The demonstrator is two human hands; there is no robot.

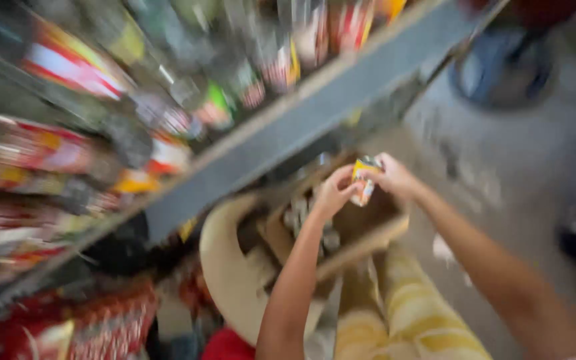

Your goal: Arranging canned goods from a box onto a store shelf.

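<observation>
- One small packet [365, 180], yellow and orange, pinched between both hands above an open cardboard box [361, 233]
- Left hand [333, 193] grips packet's left edge; right hand [395, 177] grips its top right
- Box holds several small grey items, blurred, count unclear
- Shelf [315, 113] edge runs diagonally just beside box; many packaged goods above, too blurred to count
- Striped yellow cloth [415, 313] below box

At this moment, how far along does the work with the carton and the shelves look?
Done: the shelves at left already look filled with packages, though blur hides detail. In hand: the left hand and right hand together hold a small yellow packet over an open cardboard carton. Left: several small items still lie inside the carton; the blur makes a count impossible.
</observation>
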